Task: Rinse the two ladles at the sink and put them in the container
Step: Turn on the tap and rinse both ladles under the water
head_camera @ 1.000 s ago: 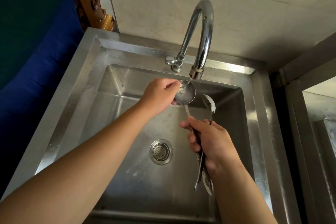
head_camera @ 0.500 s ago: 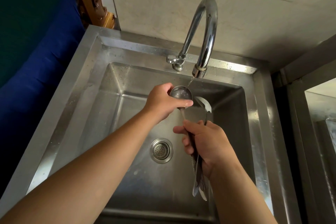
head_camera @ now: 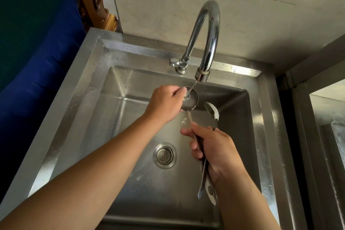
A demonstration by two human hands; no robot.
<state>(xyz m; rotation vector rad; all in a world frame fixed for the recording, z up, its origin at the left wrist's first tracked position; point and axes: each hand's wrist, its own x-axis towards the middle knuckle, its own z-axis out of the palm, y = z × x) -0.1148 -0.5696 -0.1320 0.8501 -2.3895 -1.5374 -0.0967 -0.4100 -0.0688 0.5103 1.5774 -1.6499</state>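
Observation:
Over the steel sink (head_camera: 89,84) my right hand (head_camera: 216,147) is closed around the handles of two steel ladles. The first ladle (head_camera: 192,99) has its round bowl under the thin stream from the faucet (head_camera: 205,43). My left hand (head_camera: 166,104) cups that bowl from the left, thumb on its rim. The second ladle (head_camera: 212,113) stands just right of it, its bowl turned sideways and out of the water. Both handle ends stick out below my right palm. No container is in view.
The drain strainer (head_camera: 165,155) lies in the basin floor below my hands. A blue cushion (head_camera: 37,73) and carved wood sit left of the sink. A second steel unit (head_camera: 328,136) stands to the right. A plain wall rises behind.
My left thumb has slid from across the first ladle's bowl to its upper left rim, so the bowl faces up under the stream again. My right hand keeps its hold on both handles.

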